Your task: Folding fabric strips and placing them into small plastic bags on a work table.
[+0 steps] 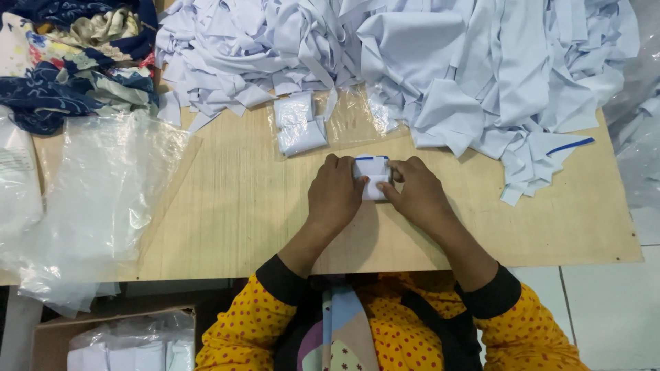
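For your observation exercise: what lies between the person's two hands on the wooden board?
In the head view, a small folded white cloth piece with a blue edge lies between the left hand and right hand, both gripping it over the wooden board.

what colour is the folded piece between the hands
White with a thin blue edge, the folded piece, seen in the head view.

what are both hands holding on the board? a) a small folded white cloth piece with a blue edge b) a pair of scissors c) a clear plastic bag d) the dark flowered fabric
a: the left hand and the right hand pinch a small folded white cloth piece with a blue edge between them, flat on the wooden board, just below the pile of white cloth strips.
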